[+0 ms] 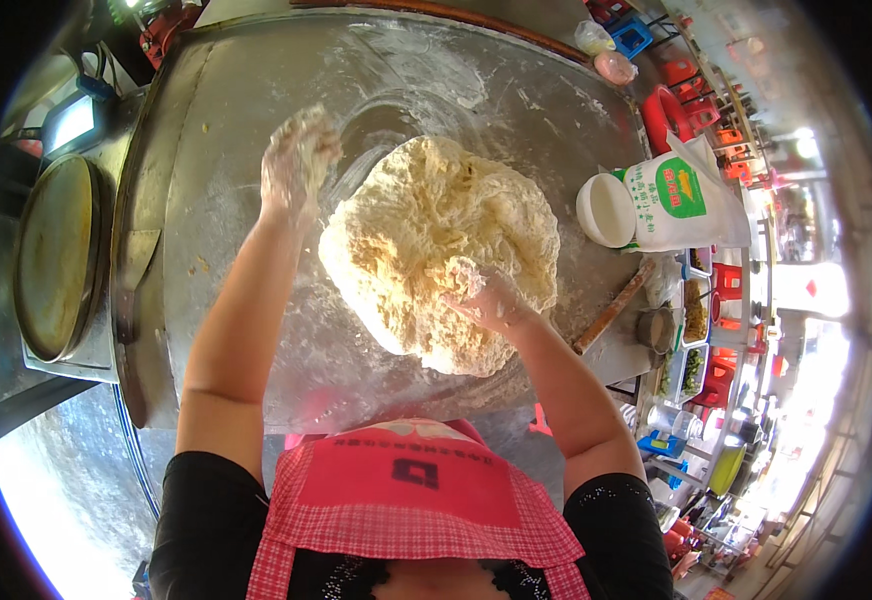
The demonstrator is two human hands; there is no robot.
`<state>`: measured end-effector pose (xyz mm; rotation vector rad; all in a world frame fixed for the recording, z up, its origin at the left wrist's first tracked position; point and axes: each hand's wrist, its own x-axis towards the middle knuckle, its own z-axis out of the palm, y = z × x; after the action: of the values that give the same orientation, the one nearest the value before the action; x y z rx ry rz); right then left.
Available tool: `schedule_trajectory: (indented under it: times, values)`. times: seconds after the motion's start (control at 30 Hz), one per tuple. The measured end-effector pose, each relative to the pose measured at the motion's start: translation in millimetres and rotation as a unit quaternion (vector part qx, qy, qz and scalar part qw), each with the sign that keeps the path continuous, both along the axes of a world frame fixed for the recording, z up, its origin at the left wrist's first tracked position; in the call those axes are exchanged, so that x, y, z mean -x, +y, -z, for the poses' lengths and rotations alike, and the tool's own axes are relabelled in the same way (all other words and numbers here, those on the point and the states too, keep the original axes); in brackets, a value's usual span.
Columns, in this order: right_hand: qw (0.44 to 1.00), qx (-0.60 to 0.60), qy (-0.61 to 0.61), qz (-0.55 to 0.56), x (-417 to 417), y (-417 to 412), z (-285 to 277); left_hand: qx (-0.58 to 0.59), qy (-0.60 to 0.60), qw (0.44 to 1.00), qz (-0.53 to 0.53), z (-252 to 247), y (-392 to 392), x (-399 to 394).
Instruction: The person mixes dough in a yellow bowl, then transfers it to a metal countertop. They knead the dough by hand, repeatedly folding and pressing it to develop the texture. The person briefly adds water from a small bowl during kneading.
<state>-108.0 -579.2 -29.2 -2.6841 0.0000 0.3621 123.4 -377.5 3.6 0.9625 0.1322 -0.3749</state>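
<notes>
A large, rough mound of pale yellow dough lies on a floury metal worktop. My left hand, coated in flour and dough, is lifted beside the mound's upper left, apart from it and slightly blurred; whether its fingers hold anything is unclear. My right hand is at the lower right part of the dough, with sticky bits clinging to the fingers. Its fingertips are partly hidden by dough, so their grip cannot be made out.
Right of the dough stand a white bowl, a flour sack and a rolling pin. A flat scraper lies at the left edge, near a round metal pan. A long wooden rod spans the far edge.
</notes>
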Motion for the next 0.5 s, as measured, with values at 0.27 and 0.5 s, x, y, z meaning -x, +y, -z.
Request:
schedule_trajectory:
  times: [0.27,0.5]
  values:
    - [0.715,-0.498,0.173,0.459,-37.5,7.5,30.3,-0.112,-0.126,0.975,0.143,32.9,23.5,78.7]
    - [0.969,-0.242,0.034,0.042,31.3,-21.0,-3.5,-0.232,-0.208,0.913,0.263,11.2,14.3,102.7]
